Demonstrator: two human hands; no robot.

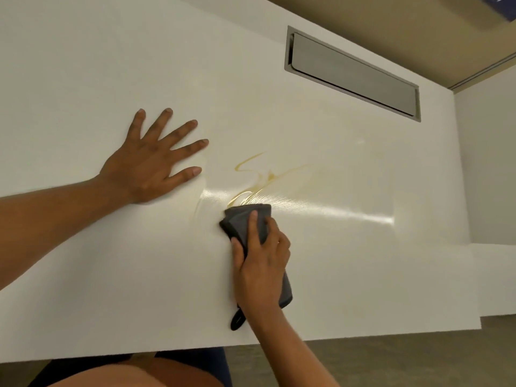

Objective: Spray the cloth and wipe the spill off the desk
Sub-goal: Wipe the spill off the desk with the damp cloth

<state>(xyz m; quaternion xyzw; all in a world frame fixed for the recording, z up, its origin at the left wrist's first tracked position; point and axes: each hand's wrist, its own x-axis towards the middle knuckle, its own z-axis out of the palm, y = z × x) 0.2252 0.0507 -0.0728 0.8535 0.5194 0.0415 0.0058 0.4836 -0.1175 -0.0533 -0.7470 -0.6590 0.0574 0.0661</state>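
A yellowish spill (261, 174) streaks the middle of the white desk (111, 65), smeared thin toward the right. My right hand (262, 261) presses a folded dark grey cloth (243, 222) flat on the desk, the cloth's front edge touching the near end of the spill. The cloth's back part and a small loop tag stick out under my wrist. My left hand (156, 160) lies flat on the desk with fingers spread, just left of the spill. No spray bottle is in view.
A grey metal cable flap (354, 71) is set into the desk at the back right. The desk's near edge runs along the bottom, above my lap. A lower white surface (494, 275) adjoins on the right. Wet streaks shine to the right of the cloth.
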